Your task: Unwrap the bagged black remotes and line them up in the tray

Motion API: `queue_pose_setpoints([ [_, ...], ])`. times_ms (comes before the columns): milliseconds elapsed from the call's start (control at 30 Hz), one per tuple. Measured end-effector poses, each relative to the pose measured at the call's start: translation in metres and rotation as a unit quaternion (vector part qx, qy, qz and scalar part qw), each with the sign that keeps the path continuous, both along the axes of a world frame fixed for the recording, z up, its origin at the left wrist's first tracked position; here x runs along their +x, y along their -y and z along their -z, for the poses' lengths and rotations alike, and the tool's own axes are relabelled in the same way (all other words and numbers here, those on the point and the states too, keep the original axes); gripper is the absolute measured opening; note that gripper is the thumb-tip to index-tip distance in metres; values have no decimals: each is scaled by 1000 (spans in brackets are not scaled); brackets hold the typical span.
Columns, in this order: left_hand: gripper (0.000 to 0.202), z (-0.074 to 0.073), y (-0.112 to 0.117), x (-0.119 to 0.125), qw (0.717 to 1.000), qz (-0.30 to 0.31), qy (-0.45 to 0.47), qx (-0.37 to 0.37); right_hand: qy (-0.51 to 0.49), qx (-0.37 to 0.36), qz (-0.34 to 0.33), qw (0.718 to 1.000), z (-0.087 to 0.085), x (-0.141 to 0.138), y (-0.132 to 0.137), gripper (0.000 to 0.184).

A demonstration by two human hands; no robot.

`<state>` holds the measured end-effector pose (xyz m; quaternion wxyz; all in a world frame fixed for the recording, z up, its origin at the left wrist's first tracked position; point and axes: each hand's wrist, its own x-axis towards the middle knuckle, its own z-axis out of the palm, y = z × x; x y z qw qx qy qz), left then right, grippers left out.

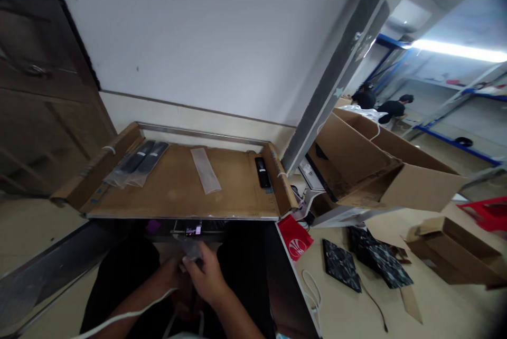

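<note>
Low over my lap, my right hand (208,274) is closed on a clear plastic bag (190,247), its thumb pressed on the film. Something dark shows beneath those fingers, too shaded to name. Close beside it, my left hand (171,274) is curled in shadow around something I cannot make out. On the cardboard-lined table (170,199) ahead, bagged dark slim devices (138,157) lie at the left. An unfilled frosted plastic sleeve (205,171) is in the middle, and a bare black handheld device (262,172) with a white label lies at the right.
Raised cardboard edges (283,186) border the table. A lit phone screen (194,229) shows below its front edge. A red bag (293,238) hangs at the right, by a large open carton (368,165). Black patterned packages (341,264) lie on the floor; people (392,109) are far behind.
</note>
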<state>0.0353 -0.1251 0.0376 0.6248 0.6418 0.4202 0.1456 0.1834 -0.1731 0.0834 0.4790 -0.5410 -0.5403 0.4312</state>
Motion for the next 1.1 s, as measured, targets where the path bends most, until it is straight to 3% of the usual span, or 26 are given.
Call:
queue_pose_setpoints([
  [100, 49, 2, 5, 3, 999, 1, 38, 3, -44, -50, 27, 997, -1, 21, 15, 33],
  [200, 58, -4, -2, -2, 998, -35, 47, -10, -140, -176, 40, 974, 0, 39, 27, 52],
  [267, 71, -12, -10, -3, 994, -61, 74, -55, -191, -251, 5, 949, 0, 48, 34, 60],
  [367, 82, -32, -17, 3, 988, -82, 88, -95, -231, -305, -91, 919, -1, 54, 45, 60],
  [500, 76, -58, -10, 18, 987, -152, 7, -59, -258, -334, -152, 893, 0, 52, 53, 55],
  [633, 74, -66, 2, 20, 982, -173, 24, -76, -265, -361, -183, 875, 6, 52, 53, 53],
  [767, 68, -77, 4, 8, 979, -205, 10, 2, -286, -373, -204, 859, 18, 55, 49, 62],
  [967, 59, -118, 5, -7, 978, -155, -30, 139, -299, -377, -276, 832, 28, 50, 42, 62],
  [1100, 57, -129, 10, -20, 971, -141, -59, 182, -294, -366, -274, 839, 26, 42, 37, 60],
])
